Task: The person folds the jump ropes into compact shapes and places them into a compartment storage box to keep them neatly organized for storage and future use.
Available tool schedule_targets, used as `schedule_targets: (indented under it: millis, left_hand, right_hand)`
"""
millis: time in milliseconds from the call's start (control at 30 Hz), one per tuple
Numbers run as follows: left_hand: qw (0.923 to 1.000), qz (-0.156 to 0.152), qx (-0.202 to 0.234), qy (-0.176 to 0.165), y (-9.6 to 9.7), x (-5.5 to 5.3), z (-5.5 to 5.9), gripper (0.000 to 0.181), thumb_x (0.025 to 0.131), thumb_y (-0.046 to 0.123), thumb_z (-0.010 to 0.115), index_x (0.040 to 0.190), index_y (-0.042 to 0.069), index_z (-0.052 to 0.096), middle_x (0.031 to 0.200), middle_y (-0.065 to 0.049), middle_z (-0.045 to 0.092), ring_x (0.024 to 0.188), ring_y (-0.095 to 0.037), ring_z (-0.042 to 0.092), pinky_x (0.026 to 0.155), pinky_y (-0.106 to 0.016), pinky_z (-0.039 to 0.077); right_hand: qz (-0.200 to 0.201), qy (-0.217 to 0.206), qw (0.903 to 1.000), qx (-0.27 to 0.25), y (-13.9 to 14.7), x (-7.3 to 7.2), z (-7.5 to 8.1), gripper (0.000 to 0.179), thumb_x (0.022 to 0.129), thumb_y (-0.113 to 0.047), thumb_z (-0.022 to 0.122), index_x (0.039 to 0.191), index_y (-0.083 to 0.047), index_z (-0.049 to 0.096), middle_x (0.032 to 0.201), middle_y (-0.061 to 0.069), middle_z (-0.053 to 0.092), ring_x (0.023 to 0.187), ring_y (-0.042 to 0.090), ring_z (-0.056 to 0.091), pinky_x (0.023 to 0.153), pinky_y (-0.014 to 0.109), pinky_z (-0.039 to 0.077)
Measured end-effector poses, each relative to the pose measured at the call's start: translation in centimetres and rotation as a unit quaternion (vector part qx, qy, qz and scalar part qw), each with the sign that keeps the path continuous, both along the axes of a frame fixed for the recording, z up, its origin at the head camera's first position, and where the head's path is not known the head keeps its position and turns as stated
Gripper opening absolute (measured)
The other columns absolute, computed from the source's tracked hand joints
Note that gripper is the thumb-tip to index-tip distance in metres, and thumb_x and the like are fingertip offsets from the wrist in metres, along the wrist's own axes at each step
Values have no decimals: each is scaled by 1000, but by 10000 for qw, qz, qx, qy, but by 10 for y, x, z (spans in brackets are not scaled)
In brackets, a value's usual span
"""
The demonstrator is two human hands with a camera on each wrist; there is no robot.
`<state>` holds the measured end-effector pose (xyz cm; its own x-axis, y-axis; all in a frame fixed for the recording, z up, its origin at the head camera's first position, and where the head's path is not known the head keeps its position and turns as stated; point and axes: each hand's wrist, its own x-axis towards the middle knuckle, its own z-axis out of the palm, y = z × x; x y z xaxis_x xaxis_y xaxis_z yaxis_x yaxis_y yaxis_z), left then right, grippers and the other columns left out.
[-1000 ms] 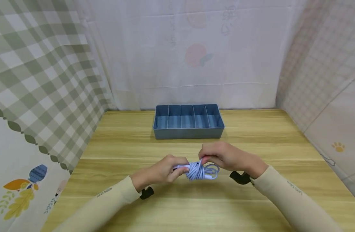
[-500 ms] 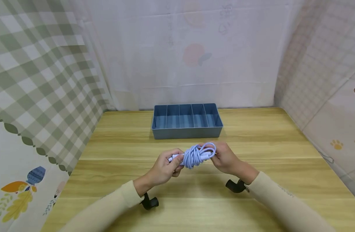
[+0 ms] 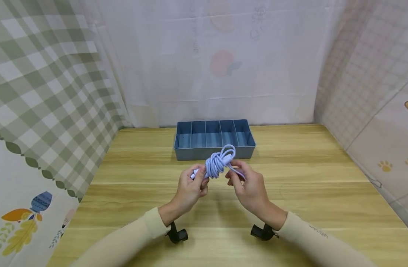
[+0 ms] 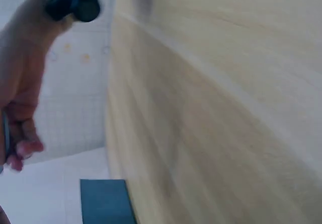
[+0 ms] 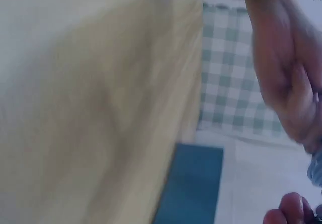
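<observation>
A pale lavender charging cable, wound into a bundle, is held above the table in front of the tray. My left hand grips its left end, with a plug poking out past the thumb. Loops stick up at the bundle's upper right. My right hand pinches a loose strand running from that end between thumb and fingers. In the right wrist view, the left hand holds the coil, which is cut by the frame edge. The left wrist view shows the right hand with fingers bent.
A blue-grey tray with several narrow compartments stands at the back of the wooden table. Patterned cloths hang behind and at both sides, including a green checked curtain. Black camera mounts sit under both wrists.
Both hands have raised the cable bundle towards the tray and tilted it, its right end now higher. The right hand has shifted from the bundle's top to a loose strand at its right.
</observation>
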<state>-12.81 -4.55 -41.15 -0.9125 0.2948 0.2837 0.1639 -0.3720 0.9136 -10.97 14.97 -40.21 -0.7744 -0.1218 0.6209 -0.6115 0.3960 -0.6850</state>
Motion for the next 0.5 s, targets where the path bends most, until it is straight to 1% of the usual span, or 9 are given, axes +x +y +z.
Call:
schedule_targets:
  millis: [67, 133, 200, 267, 333, 367, 400, 433, 500]
  left_hand:
    - [9998, 198, 48, -72, 0, -2, 1, 26, 111, 14, 47, 97, -7, 51, 67, -3, 41, 49, -7, 35, 41, -22, 29]
    - [9994, 341, 36, -94, 1, -4, 2, 25, 110, 15, 48, 97, -6, 52, 66, -2, 41, 47, -7, 33, 41, -22, 28]
    - [9990, 427, -82, -85, 1, -4, 4, 25, 110, 14, 48, 98, -8, 53, 65, -3, 41, 45, -7, 33, 40, -22, 28]
    - [9977, 589, -319, -46, 0, -4, 4, 26, 110, 14, 49, 99, -9, 54, 63, -3, 42, 42, -7, 33, 39, -22, 29]
    - [9939, 826, -720, 94, 0, -4, 4, 25, 109, 12, 50, 99, -9, 57, 62, -2, 43, 41, -7, 35, 39, -22, 31]
    - [9900, 994, -975, 247, 0, -4, 3, 24, 109, 11, 52, 98, -9, 59, 62, -2, 44, 42, -7, 38, 39, -22, 33]
    - [9843, 1171, -1239, 451, 0, -4, 2, 23, 108, 11, 53, 97, -8, 62, 62, -2, 46, 44, -7, 40, 40, -22, 35]
    - [9772, 1340, -1494, 687, -1, -4, 1, 21, 107, 10, 55, 96, -6, 63, 63, -2, 48, 45, -7, 42, 40, -23, 37]
    - [9586, 1644, -1958, 1253, -1, -5, -1, 19, 105, 8, 57, 94, -4, 66, 64, -1, 51, 49, -7, 45, 42, -22, 38]
  right_hand:
    - [77, 192, 9995, -245, -3, 2, -3, 18, 92, 16, 63, 105, 4, 61, 80, 8, 71, 61, 14, 68, 58, 21, 57]
    - [215, 488, 9981, -302, -4, 1, -5, 16, 92, 15, 64, 103, 3, 60, 80, 7, 71, 62, 15, 69, 58, 21, 57]
    - [280, 1026, 9942, -160, -4, -2, -7, 11, 94, 10, 66, 99, 1, 64, 82, 7, 71, 64, 16, 70, 60, 21, 57]
    - [192, 1680, 9855, 116, -3, -6, -9, 2, 96, 1, 68, 98, 1, 68, 82, 6, 72, 65, 15, 69, 60, 22, 57]
    - [64, 2274, 9731, 375, -1, -10, -10, 10, 100, -9, 67, 97, 1, 71, 81, 4, 72, 65, 13, 69, 60, 25, 57]
    - [14, 2514, 9666, 499, 0, -12, -10, 16, 101, -13, 66, 96, 1, 72, 80, 4, 72, 65, 13, 68, 60, 27, 58]
    - [-19, 2705, 9607, 618, 1, -13, -10, 21, 103, -16, 64, 96, 2, 72, 80, 4, 72, 65, 13, 68, 60, 29, 58]
    - [-29, 2824, 9565, 731, 1, -14, -9, 25, 104, -19, 63, 96, 3, 72, 80, 4, 72, 65, 13, 68, 59, 29, 58]
    - [-43, 2998, 9492, 951, 2, -15, -6, 29, 106, -21, 60, 95, 4, 72, 79, 4, 71, 64, 12, 67, 57, 30, 58]
